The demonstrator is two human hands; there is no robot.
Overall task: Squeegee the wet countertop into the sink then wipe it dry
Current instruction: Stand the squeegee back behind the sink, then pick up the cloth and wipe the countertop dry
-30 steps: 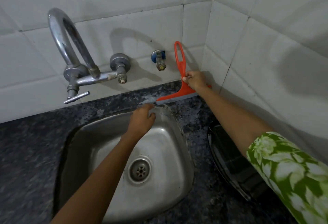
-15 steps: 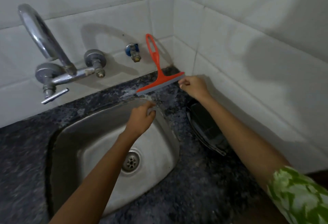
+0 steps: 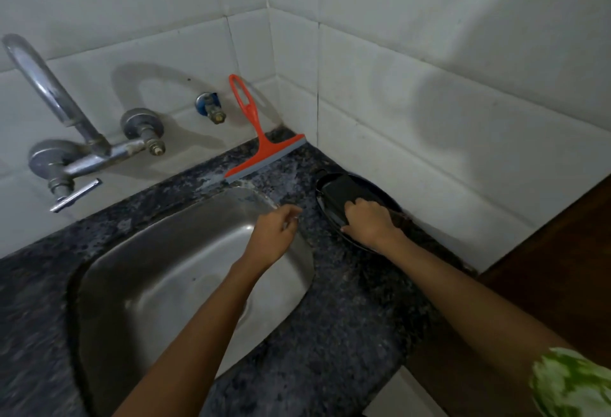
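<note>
Squeegee (image 3: 261, 142) has been released since half a second ago and is now parked far-right against the back wall, blade on the wet countertop (image 3: 347, 301) beside the far rim of the sink (image 3: 185, 271), handle leaned on the tiles. Right hand (image 3: 368, 223), previously at the blade's end, has been brought nearer and is laid knuckles-up on a dark folded cloth in a black tray (image 3: 330, 215); whether the cloth is gripped cannot be told. Left hand (image 3: 274, 234) is held loosely curled and empty over the sink's right rim, so the squeegee stage is judged finished and wiping about to start.
</note>
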